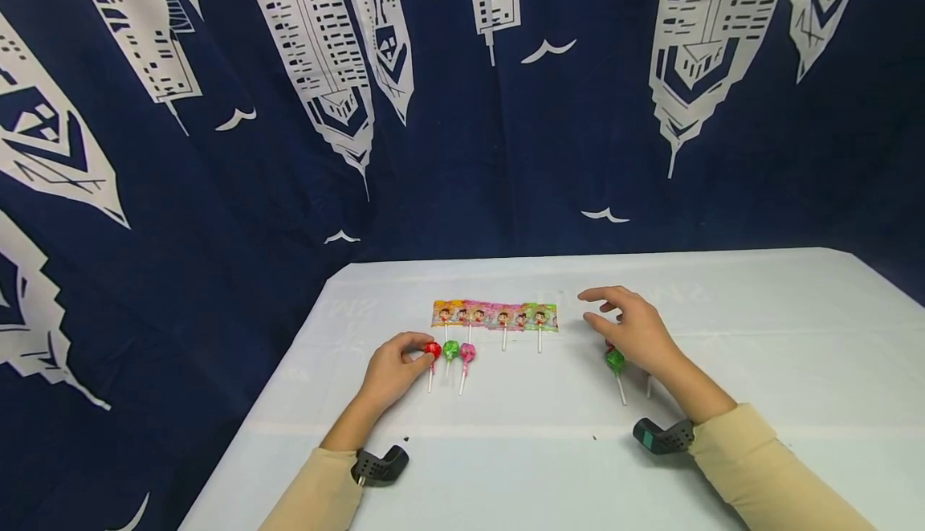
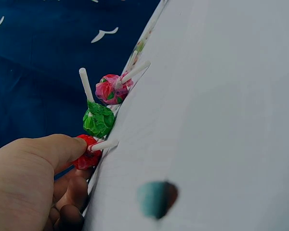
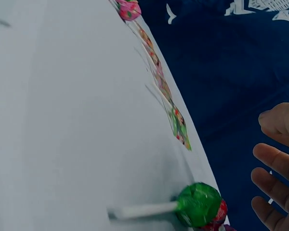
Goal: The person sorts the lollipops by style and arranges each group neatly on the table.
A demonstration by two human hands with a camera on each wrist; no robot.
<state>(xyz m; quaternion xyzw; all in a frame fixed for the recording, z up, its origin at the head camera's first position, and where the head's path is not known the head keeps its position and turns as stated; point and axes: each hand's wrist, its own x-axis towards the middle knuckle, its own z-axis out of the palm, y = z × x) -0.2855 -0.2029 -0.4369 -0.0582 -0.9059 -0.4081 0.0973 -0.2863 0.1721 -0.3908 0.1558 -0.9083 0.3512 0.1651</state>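
My left hand (image 1: 393,370) pinches a red round lollipop (image 1: 432,349) between thumb and fingers, its white stick pointing toward me. Beside it lie a green lollipop (image 1: 451,350) and a pink lollipop (image 1: 467,352), making a short row. My right hand (image 1: 632,326) is over the table on the right, fingers spread and nothing between them. Under and beside that hand lies another green lollipop (image 1: 615,360), with a red one (image 3: 220,211) partly hidden behind it. A further white stick (image 1: 649,387) shows below the right wrist.
Behind the left row, flat lollipops in orange, pink and green wrappers (image 1: 495,316) lie side by side on the white table (image 1: 520,467). Dark wrist cameras (image 1: 663,437) sit on both forearms. A dark blue curtain (image 1: 462,177) with white building prints hangs behind the table.
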